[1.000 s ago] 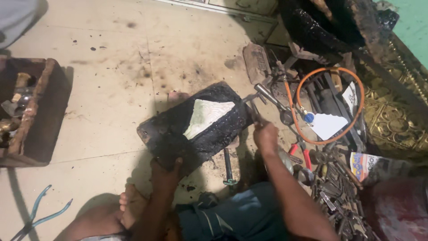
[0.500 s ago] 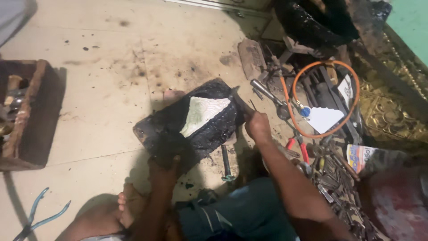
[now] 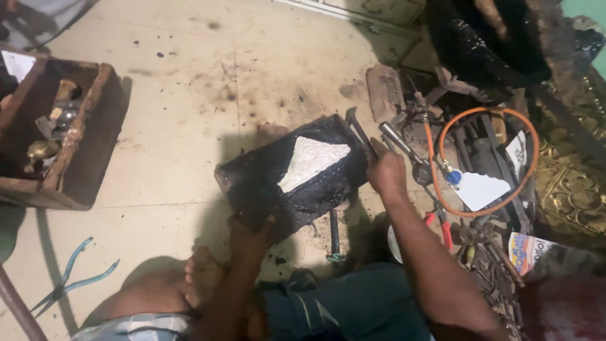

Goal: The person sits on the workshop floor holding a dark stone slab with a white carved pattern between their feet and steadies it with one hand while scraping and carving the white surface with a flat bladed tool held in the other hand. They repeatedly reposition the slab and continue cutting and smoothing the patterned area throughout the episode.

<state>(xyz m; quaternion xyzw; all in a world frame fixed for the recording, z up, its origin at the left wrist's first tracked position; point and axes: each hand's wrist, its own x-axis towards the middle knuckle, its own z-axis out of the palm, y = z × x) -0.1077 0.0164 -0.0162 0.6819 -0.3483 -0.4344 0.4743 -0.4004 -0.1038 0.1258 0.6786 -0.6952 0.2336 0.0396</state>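
A black pitch-coated block (image 3: 271, 189) lies on the stained floor with a pale embossed metal sheet (image 3: 310, 162) set into its top. My left hand (image 3: 252, 227) grips the block's near edge. My right hand (image 3: 386, 172) is closed on a thin dark metal tool (image 3: 358, 129) at the block's right end; the tool's tip rests against the block's far right corner. My bare foot (image 3: 202, 278) sits just in front of the block.
A wooden box (image 3: 76, 158) of metal parts stands at the left. Blue-handled pliers (image 3: 69, 278) lie at the lower left. An orange hose loop (image 3: 486, 164), a torch (image 3: 404, 148), red-handled pliers (image 3: 442, 227) and scattered tools crowd the right. A brick (image 3: 385, 91) lies behind.
My right hand has shifted with the tool along the block's right end. The view has tilted slightly, so the block sits a little higher and more to the right.
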